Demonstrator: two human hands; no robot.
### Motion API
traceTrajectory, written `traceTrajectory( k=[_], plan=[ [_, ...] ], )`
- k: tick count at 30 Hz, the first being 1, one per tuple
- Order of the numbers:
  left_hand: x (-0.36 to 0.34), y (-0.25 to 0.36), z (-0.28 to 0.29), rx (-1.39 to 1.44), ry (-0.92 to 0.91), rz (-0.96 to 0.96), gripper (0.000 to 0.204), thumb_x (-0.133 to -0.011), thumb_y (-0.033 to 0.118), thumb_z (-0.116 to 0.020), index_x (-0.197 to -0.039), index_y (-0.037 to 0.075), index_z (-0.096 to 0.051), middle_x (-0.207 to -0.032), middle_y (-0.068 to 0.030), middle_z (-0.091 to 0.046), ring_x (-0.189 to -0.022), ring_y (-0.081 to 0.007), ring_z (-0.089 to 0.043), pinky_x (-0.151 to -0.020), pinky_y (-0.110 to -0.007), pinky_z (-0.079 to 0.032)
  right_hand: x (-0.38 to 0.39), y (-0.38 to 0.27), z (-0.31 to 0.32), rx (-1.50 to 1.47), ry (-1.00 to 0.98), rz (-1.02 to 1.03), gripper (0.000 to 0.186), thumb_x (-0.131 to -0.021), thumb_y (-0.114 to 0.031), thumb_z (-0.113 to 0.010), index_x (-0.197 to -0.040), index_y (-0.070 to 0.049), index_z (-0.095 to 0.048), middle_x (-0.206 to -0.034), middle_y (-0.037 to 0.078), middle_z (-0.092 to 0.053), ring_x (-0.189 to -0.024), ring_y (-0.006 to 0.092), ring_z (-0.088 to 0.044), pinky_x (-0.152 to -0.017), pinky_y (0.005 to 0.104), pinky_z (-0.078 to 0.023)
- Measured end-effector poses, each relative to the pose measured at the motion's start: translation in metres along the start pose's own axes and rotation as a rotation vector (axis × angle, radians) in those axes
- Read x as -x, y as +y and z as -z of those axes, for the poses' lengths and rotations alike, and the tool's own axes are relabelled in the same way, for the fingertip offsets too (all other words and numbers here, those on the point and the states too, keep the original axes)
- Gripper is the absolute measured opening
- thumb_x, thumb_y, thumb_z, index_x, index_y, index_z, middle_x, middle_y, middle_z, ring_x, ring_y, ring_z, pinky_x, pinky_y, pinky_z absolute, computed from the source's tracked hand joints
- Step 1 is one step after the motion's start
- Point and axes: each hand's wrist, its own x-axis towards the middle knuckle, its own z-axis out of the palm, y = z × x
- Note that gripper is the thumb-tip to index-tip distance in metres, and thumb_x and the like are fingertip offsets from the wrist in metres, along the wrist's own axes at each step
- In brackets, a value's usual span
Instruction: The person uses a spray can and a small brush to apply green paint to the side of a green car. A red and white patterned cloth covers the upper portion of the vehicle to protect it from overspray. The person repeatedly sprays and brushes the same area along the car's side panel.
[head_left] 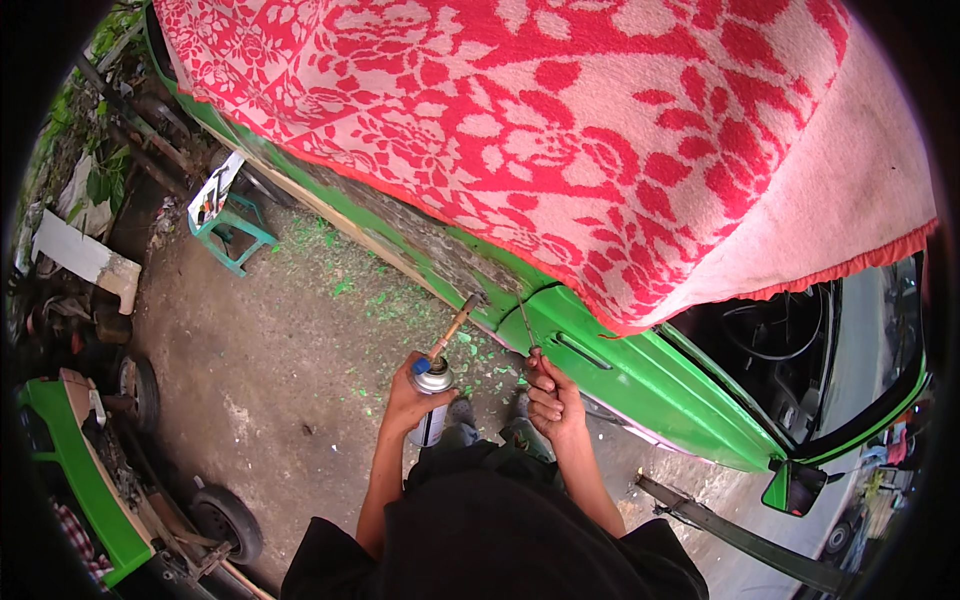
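My left hand (405,402) is closed around the can of a gas torch (434,380). The torch's copper-coloured tube (457,325) angles up, its dark tip close to the side of a green car (630,385). My right hand (555,402) grips a thin-shafted tool that looks like a screwdriver (527,326), its shaft reaching toward the same panel. Along that side runs a strip of bare, greyish metal (425,232) between areas of green paint. A red and pink floral towel (600,150) drapes over the upper part of the car. Whether a flame burns at the torch tip cannot be made out.
Green paint flakes (350,262) litter the concrete floor. A small green stool (235,235) stands at the left. Loose wheels (226,522) and a green car part (85,480) lie at the lower left. A long metal strip (740,530) is at the lower right.
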Motion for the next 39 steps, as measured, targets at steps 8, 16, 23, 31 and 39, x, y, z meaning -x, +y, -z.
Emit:
traceTrajectory(
  k=[8, 16, 23, 31, 39],
  plan=[
    [0.007, -0.009, 0.0, 0.019, -0.008, 0.031, 0.051, -0.061, 0.006, -0.09, -0.095, 0.01, -0.052, -0.084, 0.0032, -0.057, -0.078, -0.0076, -0.055, -0.072, -0.028, -0.046, 0.017, 0.001, 0.001, 0.038, 0.001, 0.025, 0.015, -0.105, -0.022, -0.049, -0.109, -0.008, -0.052, -0.065, -0.003, -0.042, -0.038, 0.0044, -0.029, -0.028, 0.0191, -0.023],
    [0.013, -0.001, -0.007, -0.006, -0.007, 0.015, 0.048, -0.062, 0.004, -0.088, -0.096, 0.006, -0.054, -0.084, -0.0001, -0.06, -0.078, -0.0095, -0.058, -0.07, -0.029, -0.048, 0.01, 0.0, 0.0, 0.009, -0.012, -0.02, 0.016, -0.105, -0.021, -0.05, -0.107, -0.005, -0.051, -0.066, -0.002, -0.042, -0.039, 0.0039, -0.031, -0.028, 0.0195, -0.025],
    [0.01, 0.0, -0.01, 0.009, -0.037, 0.02, 0.047, -0.062, 0.003, -0.088, -0.095, 0.007, -0.054, -0.084, 0.0012, -0.06, -0.078, -0.0084, -0.057, -0.071, -0.028, -0.048, -0.026, 0.006, 0.005, -0.017, 0.056, -0.051, 0.015, -0.104, -0.019, -0.05, -0.105, -0.005, -0.052, -0.065, -0.002, -0.042, -0.038, 0.004, -0.029, -0.028, 0.0191, -0.025],
    [0.014, -0.007, -0.015, 0.048, -0.028, 0.013, 0.048, -0.063, 0.002, -0.087, -0.096, 0.006, -0.054, -0.086, 0.0003, -0.059, -0.079, -0.0088, -0.058, -0.072, -0.028, -0.049, 0.02, 0.0, 0.006, 0.457, 0.228, 0.062, 0.019, -0.102, -0.028, -0.054, -0.105, -0.01, -0.054, -0.062, -0.004, -0.038, -0.037, 0.0039, -0.025, -0.029, 0.02, -0.019],
    [0.005, 0.002, -0.034, 0.093, -0.073, 0.042, 0.048, -0.062, 0.005, -0.088, -0.097, 0.007, -0.055, -0.085, 0.0008, -0.06, -0.08, -0.0095, -0.058, -0.073, -0.029, -0.048, 0.025, 0.001, 0.007, 0.376, 0.189, 0.07, 0.02, -0.103, -0.029, -0.054, -0.106, -0.009, -0.053, -0.062, -0.004, -0.038, -0.036, 0.0038, -0.025, -0.029, 0.0194, -0.02]
  ],
)
